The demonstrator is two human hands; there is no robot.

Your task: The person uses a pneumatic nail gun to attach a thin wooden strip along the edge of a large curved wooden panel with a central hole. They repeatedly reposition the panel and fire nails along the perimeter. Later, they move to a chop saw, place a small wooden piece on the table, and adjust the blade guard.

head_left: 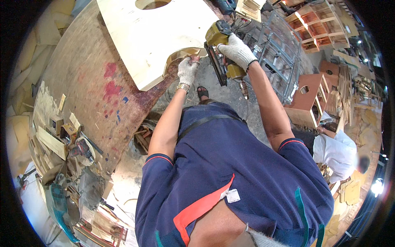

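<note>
Now, notes from the head view.
Right hand point(238, 51): gloved, fingers wrapped tight around the grip of a yellow nail gun point(219, 49); nose points down toward the panel's cut edge.
Left hand point(187, 70): gloved, fingers curled, pinching a curved wood piece point(183, 53) against the panel edge, just beside the gun's nose.
Panel point(152, 37): pale plywood with a round hole, lying on the worn round table point(82, 82), its near corner overhanging the rim.
Risk: left fingers sit very near the firing line; a nail that deflects or breaks out of the thin strip could hit them. My judgement only.
Risk: the strip could slip under the gun's push and the fastener land off-line.
Risk: hose below the gun could snag.
Containers: open-fronted wooden boxes point(306, 99) on the floor at right, one with a round hole; insides look bare. Stacked crates point(321, 24) further back, contents unclear.
Bench, left: saw point(61, 206), offcuts.
</note>
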